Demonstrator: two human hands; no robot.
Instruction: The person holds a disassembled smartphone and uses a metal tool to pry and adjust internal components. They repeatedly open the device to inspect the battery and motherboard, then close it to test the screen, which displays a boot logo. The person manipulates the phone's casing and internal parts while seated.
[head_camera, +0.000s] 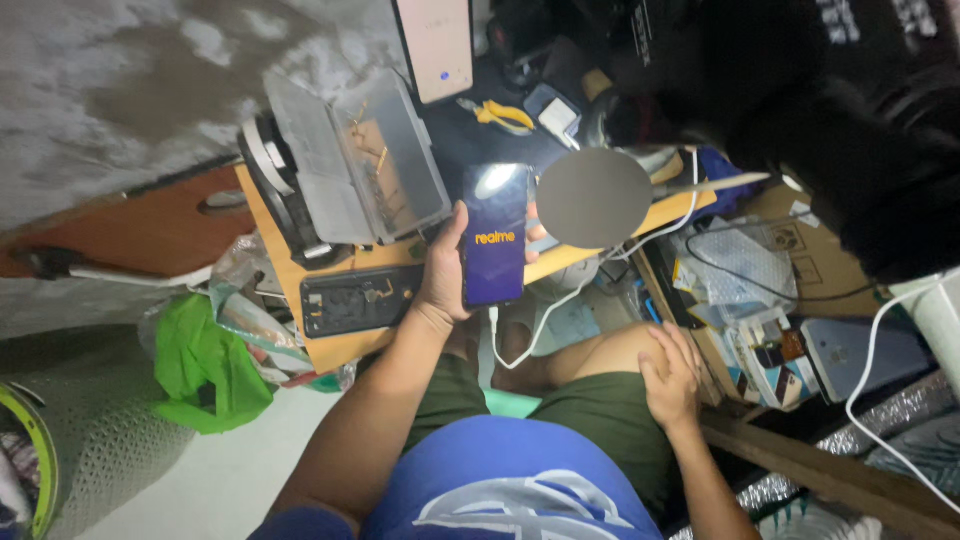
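Right hand (672, 375) on knee; left hand (447, 270) fingers wrap phone (495, 235)

1. The left hand (446, 275) holds a slim dark glass smartphone (495, 235) above the orange wooden bench (330, 350).
2. A clear plastic parts box (365, 160) lies on the bench, left of the phone.
3. A white cable (540, 330) hangs from the phone's lower end.
4. The right hand (670, 375) rests on the right knee.

The left hand (447, 272) is gripping an upright smartphone (494, 236) whose lit screen is facing the camera, with a white cable (545, 320) trailing from its lower end. The right hand (671, 377) is resting flat on the right knee (610, 352). A clear plastic parts box (355, 160) is lying open on the wooden table (330, 350).
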